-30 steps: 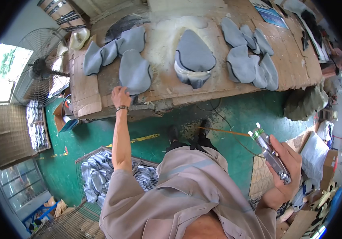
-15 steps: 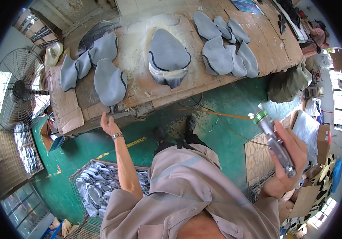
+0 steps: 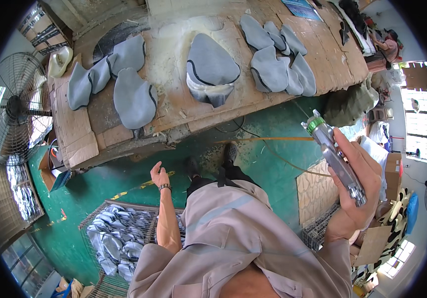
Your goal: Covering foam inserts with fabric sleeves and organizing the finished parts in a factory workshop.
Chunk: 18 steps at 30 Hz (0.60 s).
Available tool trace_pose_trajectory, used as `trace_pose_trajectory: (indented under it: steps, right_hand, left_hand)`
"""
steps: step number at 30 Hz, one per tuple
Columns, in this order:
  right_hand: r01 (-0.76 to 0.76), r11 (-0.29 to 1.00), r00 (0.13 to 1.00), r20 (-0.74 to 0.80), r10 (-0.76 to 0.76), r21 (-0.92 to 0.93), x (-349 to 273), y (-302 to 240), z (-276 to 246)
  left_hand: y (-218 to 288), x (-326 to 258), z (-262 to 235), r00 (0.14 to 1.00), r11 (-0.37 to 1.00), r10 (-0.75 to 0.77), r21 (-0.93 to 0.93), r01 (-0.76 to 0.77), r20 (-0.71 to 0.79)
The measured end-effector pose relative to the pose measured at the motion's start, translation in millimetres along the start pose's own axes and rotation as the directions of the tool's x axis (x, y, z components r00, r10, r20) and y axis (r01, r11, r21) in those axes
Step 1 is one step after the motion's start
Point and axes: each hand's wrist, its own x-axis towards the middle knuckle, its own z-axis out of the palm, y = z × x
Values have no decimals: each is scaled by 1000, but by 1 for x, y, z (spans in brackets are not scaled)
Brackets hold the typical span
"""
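My right hand (image 3: 360, 174) is wrapped around a metal spray gun (image 3: 334, 151) with a green ring near its nozzle, held up to the right of my body and pointing toward the workbench. Nothing is in my left hand (image 3: 160, 177), which hangs over the floor short of the bench edge, fingers apart. A grey fabric piece with black edging (image 3: 213, 58) rests over a pale, residue-crusted form in the middle of the bench. To its left lie several similar grey pieces (image 3: 135, 98); another group of grey pieces (image 3: 269, 69) lies at its right.
Cardboard covers the workbench (image 3: 183, 111). A wire basket of grey pieces (image 3: 116, 233) stands by my left side, with a large fan (image 3: 17, 107) at far left. A hose (image 3: 293, 164) trails over the green floor. Another person (image 3: 388, 47) is at the far right.
My left hand has drawn back from the bench edge, toward my body and slightly right. The spray gun has shifted a little left and lower in view, still in my right hand.
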Motion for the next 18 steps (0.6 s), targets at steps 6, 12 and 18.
trace_pose_trajectory:
  steps: [6, 12, 18]
  right_hand:
    - [106, 990, 994, 45, -102, -92, -4, -48, 20]
    - [276, 951, 960, 82, -267, -140, -14, -84, 40]
    - [394, 900, 907, 239, -347, -187, -37, -113, 46]
  left_hand:
    - [-22, 6, -14, 990, 999, 25, 38, -31, 137]
    - [-41, 12, -30, 975, 995, -85, 70, 72, 208]
    - [-44, 15, -38, 974, 985, -35, 173, -5, 224]
